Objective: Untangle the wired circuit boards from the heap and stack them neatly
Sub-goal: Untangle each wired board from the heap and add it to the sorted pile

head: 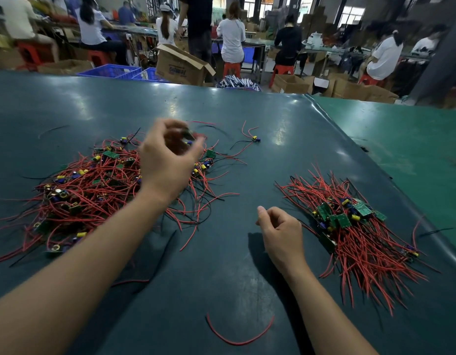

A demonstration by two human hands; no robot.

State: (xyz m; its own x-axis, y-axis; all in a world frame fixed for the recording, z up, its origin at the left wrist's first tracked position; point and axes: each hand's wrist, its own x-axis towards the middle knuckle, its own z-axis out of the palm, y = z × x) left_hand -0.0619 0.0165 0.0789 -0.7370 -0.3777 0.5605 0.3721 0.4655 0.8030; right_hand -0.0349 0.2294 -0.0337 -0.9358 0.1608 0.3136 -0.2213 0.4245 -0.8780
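- Red-wired circuit boards look light and snag-prone; better pinched by the stiff board edge than by the limp leads.
- The left hand [168, 160] pinches one blurred board [188, 134] above the heap [93, 185] near the table's [234, 119] left edge.
- The right hand [280, 233], loosely curled, holds nothing visible.
- Two piles: heap and stack [355, 226] (right edge); boards uncountable.

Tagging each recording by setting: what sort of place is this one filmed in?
Most likely an electronics assembly workshop. Seated workers line long benches behind, cardboard boxes and blue crates sit on the floor, and a heap of wired circuit boards covers the green table.
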